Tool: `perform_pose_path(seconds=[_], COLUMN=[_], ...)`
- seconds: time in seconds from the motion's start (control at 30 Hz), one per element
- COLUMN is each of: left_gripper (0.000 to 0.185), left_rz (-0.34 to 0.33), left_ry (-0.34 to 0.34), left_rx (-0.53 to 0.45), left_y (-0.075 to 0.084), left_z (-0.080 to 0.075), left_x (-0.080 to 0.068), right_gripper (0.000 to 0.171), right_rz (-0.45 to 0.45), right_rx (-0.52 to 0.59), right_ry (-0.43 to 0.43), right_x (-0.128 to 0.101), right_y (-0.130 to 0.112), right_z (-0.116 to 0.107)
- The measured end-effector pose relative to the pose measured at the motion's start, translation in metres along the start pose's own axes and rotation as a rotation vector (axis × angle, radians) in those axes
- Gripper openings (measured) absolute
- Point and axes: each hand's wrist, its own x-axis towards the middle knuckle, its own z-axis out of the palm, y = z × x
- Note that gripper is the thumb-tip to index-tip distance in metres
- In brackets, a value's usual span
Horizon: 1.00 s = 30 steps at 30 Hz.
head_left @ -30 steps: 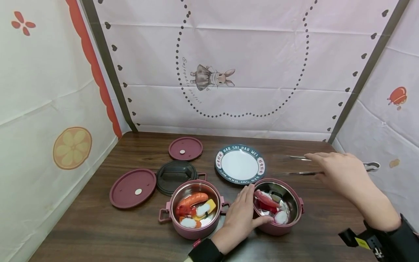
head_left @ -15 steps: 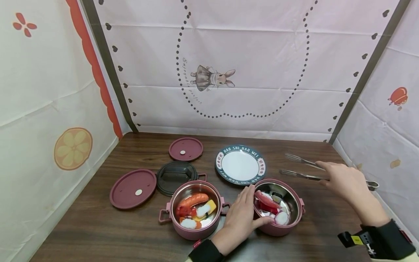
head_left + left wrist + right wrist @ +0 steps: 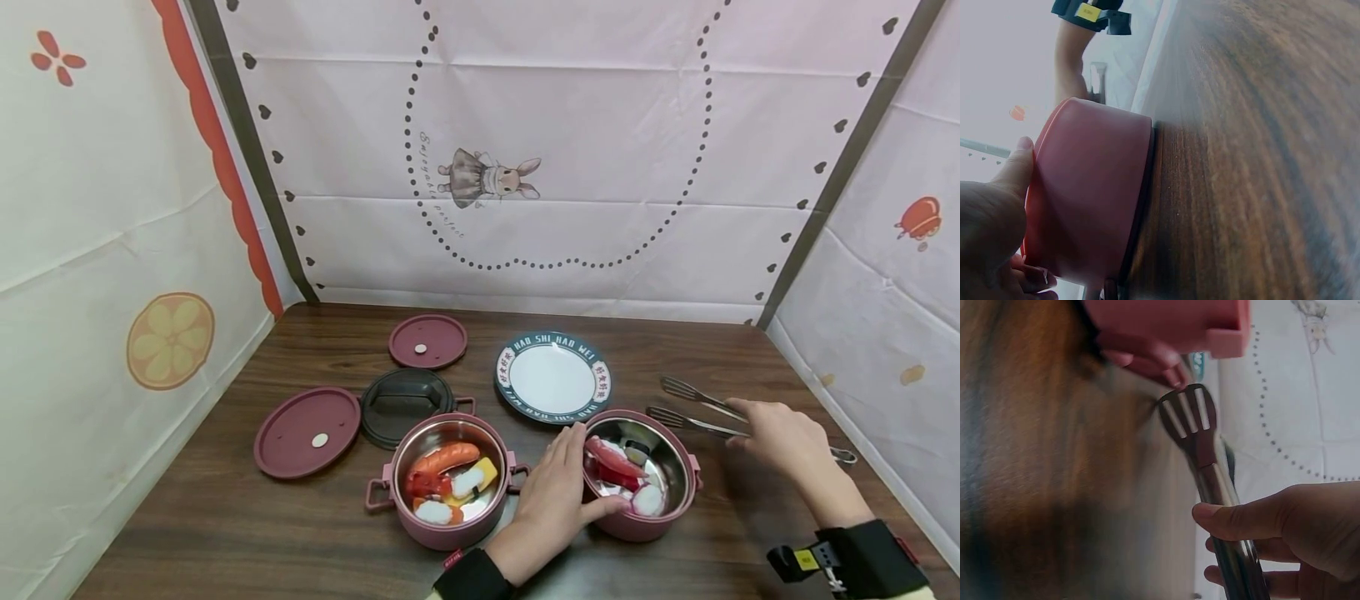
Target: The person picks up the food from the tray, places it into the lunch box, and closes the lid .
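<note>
My right hand [image 3: 782, 437] grips a pair of metal tongs [image 3: 1216, 469] along its arms, thumb on one side and fingers on the other. The slotted tips stand apart with nothing between them, right of the right-hand pink pot [image 3: 637, 533]. That pot holds a red piece [image 3: 615, 460], a white round piece [image 3: 647, 500] and a dark green-rimmed slice. On the pot's left side my left hand [image 3: 551, 504] holds the rim, thumb over the near edge, fingers round the far side and hiding the handle there. In the left wrist view, my thumb [image 3: 1017, 165] lies along the rim.
A second pink pot [image 3: 450, 533] on the left contains a toy sausage [image 3: 446, 457] and several other food pieces. Behind are a black lid [image 3: 405, 404], two maroon discs [image 3: 303, 433] and a blue-rimmed plate [image 3: 555, 375]. Cloth walls edge the wooden table [image 3: 225, 533].
My right hand has moved down and slightly toward me with the tongs, and the arms have drawn closer together. My left hand and the pots have stayed in place.
</note>
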Motion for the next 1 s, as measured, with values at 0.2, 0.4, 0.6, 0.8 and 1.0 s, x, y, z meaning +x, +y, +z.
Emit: perform_pose_path(seconds=[0.2,0.4,0.6,0.8,1.0], left_gripper=[0.104,0.104,0.104,0.105,0.104], left_rz=[-0.002,-0.006,-0.008,-0.017,-0.017], left_ry=[-0.006,-0.014,-0.015,-0.004,-0.004], left_rx=[-0.002,0.001,-0.003,0.004,0.010], left_y=[0.000,0.000,0.000,0.000,0.000], left_z=[-0.001,-0.001,-0.002,-0.001,0.000], left_x=[0.000,0.000,0.000,0.000,0.000], right_gripper=[0.061,0.062,0.068,0.074,0.076], right_rz=[0.014,0.013,0.017,0.040,0.041], right_rx=[0.080,0.135,0.144,0.146,0.156], right_ry=[-0.011,-0.052,-0.008,-0.033,-0.042], right_x=[0.004,0.005,0.003,0.003,0.000], right_y=[0.009,0.015,0.017,0.017,0.017], right_z=[0.014,0.026,0.032,0.031,0.031])
